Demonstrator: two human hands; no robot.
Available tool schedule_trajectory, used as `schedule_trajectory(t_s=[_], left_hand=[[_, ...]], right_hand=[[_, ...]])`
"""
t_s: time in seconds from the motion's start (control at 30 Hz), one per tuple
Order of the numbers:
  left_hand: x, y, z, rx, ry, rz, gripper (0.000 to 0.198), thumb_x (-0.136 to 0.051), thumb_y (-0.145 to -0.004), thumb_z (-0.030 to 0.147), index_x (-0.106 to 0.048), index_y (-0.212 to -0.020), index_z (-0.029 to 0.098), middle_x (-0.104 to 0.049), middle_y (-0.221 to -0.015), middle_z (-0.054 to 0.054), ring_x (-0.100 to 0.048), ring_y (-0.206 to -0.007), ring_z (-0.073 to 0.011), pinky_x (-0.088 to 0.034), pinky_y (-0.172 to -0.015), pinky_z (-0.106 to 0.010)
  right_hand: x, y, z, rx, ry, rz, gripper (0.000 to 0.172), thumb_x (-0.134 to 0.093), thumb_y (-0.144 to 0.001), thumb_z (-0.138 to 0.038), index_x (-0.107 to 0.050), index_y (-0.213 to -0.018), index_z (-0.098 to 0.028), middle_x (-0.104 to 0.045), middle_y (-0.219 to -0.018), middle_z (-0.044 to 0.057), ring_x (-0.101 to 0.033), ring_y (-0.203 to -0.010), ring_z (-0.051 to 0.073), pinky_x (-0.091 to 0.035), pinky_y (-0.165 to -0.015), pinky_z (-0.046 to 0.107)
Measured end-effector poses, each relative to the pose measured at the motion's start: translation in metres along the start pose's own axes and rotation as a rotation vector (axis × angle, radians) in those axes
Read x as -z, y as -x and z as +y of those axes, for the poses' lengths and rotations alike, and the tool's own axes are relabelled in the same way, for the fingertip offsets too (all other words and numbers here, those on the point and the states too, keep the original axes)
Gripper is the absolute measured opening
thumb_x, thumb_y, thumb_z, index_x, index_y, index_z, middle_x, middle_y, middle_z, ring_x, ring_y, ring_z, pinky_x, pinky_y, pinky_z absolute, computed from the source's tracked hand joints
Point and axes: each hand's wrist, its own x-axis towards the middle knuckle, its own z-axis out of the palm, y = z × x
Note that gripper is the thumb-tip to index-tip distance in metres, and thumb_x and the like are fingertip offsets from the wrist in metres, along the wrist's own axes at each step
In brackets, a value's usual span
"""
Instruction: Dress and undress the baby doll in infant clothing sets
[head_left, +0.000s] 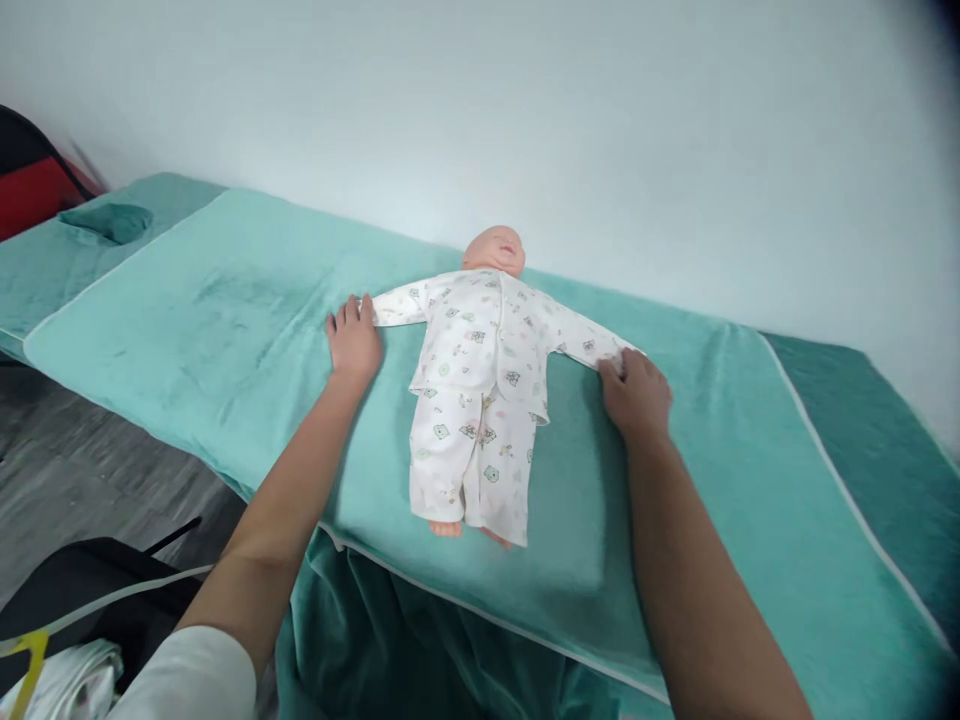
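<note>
— Left hand (352,340): how was it set?
— Released and flat, palm down on the pale teal towel (225,320), fingers spread. The fingertips touched the cuff of the doll's nearer sleeve. It held nothing.

— And the right hand (636,392)?
— It lay over the opposite cuff, fingers bent upon the cloth. Whether it pinched the cuff or merely pressed it could not be told.

— Where was the doll (493,250)?
— On its back near the middle of the towel, head toward the far edge beside the wall (525,100), bare feet just short of the near edge. Both arms were stretched out sideways between the two hands. It wore a white printed suit (472,380), jacket and trousers.

— Was any writing legible?
— Small green and pink motifs dotted the suit; they were too small to read as letters.

— What lay around?
— The towel, edged in white, lay upon a darker teal bed cover (862,400), which showed at the right end and hung below the near edge. A small teal pillow (105,220) sat at the far left end, well apart from the doll. Beyond that end stood a red and black chair (30,180). A black object (90,580) rested on the floor (75,450) below the left forearm.
</note>
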Motion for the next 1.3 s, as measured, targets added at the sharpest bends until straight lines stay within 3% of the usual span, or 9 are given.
schedule_trajectory(t_s=[0.13, 0.37, 0.53, 0.77, 0.9, 0.97, 1.07, 1.2, 1.3], left_hand=[[0.002, -0.009, -0.002, -0.004, -0.057, -0.072, 0.066, -0.027, -0.098, 0.010, -0.030, -0.164, 0.009, -0.026, -0.171, -0.026, -0.035, -0.157, -0.0332, -0.028, -0.127, -0.053], [0.012, -0.036, -0.023, -0.036, -0.078, -0.092, 0.065, -0.023, -0.098, 0.008, -0.033, -0.163, 0.006, -0.036, -0.167, -0.024, -0.043, -0.153, -0.0319, -0.036, -0.124, -0.049], [0.007, -0.047, -0.032, 0.017, -0.065, -0.026, 0.064, -0.025, -0.099, 0.012, -0.039, -0.161, 0.012, -0.035, -0.168, -0.020, -0.053, -0.144, -0.0345, -0.040, -0.119, -0.051], [0.002, -0.041, -0.032, 0.034, 0.047, -0.017, 0.063, -0.030, -0.095, 0.009, -0.047, -0.156, 0.011, -0.041, -0.167, -0.015, -0.043, -0.152, -0.0322, -0.032, -0.127, -0.052], [0.001, -0.017, -0.022, 0.097, 0.175, 0.061, 0.063, -0.034, -0.092, 0.007, -0.047, -0.154, 0.008, -0.034, -0.169, -0.020, -0.036, -0.156, -0.0342, -0.031, -0.127, -0.056], [0.000, 0.002, -0.015, 0.092, 0.277, 0.152, 0.058, -0.038, -0.091, 0.007, -0.053, -0.148, 0.009, -0.039, -0.166, -0.021, -0.037, -0.155, -0.0330, -0.031, -0.128, -0.054], [0.003, 0.040, -0.005, -0.007, 0.465, 0.242, 0.047, -0.043, -0.092, 0.010, -0.060, -0.135, 0.013, -0.053, -0.153, -0.018, -0.048, -0.146, -0.0271, -0.039, -0.125, -0.046], [0.013, 0.094, 0.006, -0.022, 0.611, 0.198, 0.035, -0.047, -0.096, 0.019, -0.062, -0.128, 0.016, -0.066, -0.128, -0.014, -0.064, -0.120, -0.0231, -0.052, -0.109, -0.040], [0.018, 0.124, 0.015, -0.054, 0.614, 0.103, 0.035, -0.055, -0.097, 0.027, -0.061, -0.130, 0.017, -0.068, -0.128, -0.013, -0.064, -0.119, -0.0261, -0.050, -0.109, -0.044]], right_hand=[[0.016, 0.006, 0.022, -0.063, -0.052, 0.065, 0.049, -0.057, -0.089, -0.035, -0.067, -0.128, -0.006, -0.065, -0.129, 0.026, -0.055, -0.119, 0.031, -0.040, -0.107, 0.044], [0.013, -0.004, 0.019, -0.138, -0.154, 0.114, 0.033, -0.069, -0.083, -0.033, -0.071, -0.111, -0.017, -0.060, -0.093, 0.007, -0.049, -0.083, 0.020, -0.040, -0.086, 0.039], [0.011, -0.016, 0.021, -0.199, -0.187, 0.145, 0.024, -0.068, -0.081, -0.020, -0.071, -0.105, -0.018, -0.057, -0.086, 0.002, -0.049, -0.076, 0.017, -0.040, -0.082, 0.035], [0.007, -0.029, 0.022, -0.253, -0.189, 0.221, 0.022, -0.062, -0.079, -0.011, -0.068, -0.100, -0.017, -0.055, -0.093, 0.004, -0.047, -0.075, 0.017, -0.042, -0.087, 0.037], [0.005, -0.029, 0.026, -0.269, -0.221, 0.316, 0.046, -0.050, -0.067, 0.002, -0.061, -0.107, -0.015, -0.046, -0.123, 0.014, -0.052, -0.085, 0.016, -0.045, -0.095, 0.035], [0.006, -0.024, 0.026, -0.230, -0.256, 0.351, 0.051, -0.048, -0.061, 0.004, -0.057, -0.107, -0.016, -0.043, -0.129, 0.016, -0.055, -0.104, 0.020, -0.046, -0.098, 0.036], [0.009, -0.005, 0.017, -0.123, -0.288, 0.336, 0.050, -0.051, -0.062, 0.000, -0.055, -0.109, -0.017, -0.041, -0.136, 0.018, -0.048, -0.131, 0.026, -0.048, -0.099, 0.039], [0.012, 0.036, -0.012, 0.117, -0.325, 0.224, 0.043, -0.059, -0.076, -0.013, -0.056, -0.119, -0.018, -0.042, -0.144, 0.021, -0.047, -0.136, 0.028, -0.050, -0.101, 0.042], [0.011, 0.072, -0.036, 0.295, -0.390, 0.129, 0.044, -0.060, -0.079, -0.020, -0.057, -0.123, -0.018, -0.050, -0.137, 0.020, -0.052, -0.132, 0.030, -0.054, -0.096, 0.045]])
